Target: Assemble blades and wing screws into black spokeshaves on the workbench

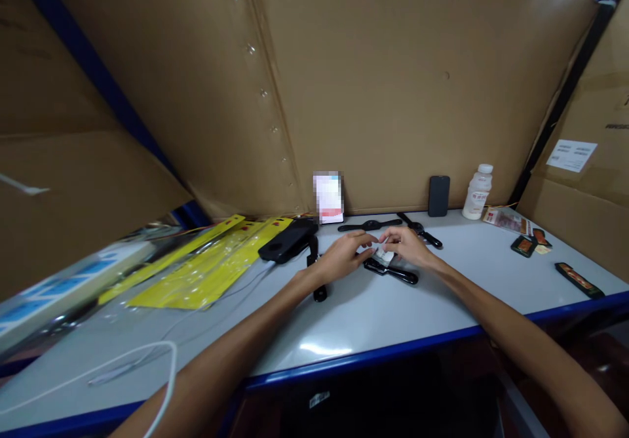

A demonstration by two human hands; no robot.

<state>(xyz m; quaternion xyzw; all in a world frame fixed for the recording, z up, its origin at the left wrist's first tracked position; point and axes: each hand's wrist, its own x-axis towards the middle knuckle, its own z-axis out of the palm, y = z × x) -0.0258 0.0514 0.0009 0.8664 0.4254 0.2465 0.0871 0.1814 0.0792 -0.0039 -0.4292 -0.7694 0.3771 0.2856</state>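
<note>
Above the middle of the table, my left hand (346, 254) and my right hand (405, 244) come close together, fingers bent inward. Between them is a small whitish, partly clear packet (384, 256). My right fingers pinch it, and the left thumb and fingers close at its left edge; the exact contact is partly hidden. Just below lies a glossy black handled tool (393, 272), its kind unclear. Another black tool (319, 292) lies partly under my left wrist. Behind the hands are a black strap-like piece (372, 225) and one more black handled tool (430, 237).
Yellow-backed clear packages (211, 267) lie left beside a black device (287, 241) with a white cable (171, 372). A lit phone screen (329, 199), a dark phone (439, 196) and a white bottle (477, 192) stand along the cardboard wall (373, 97). Small dark packets (523, 246) lie right.
</note>
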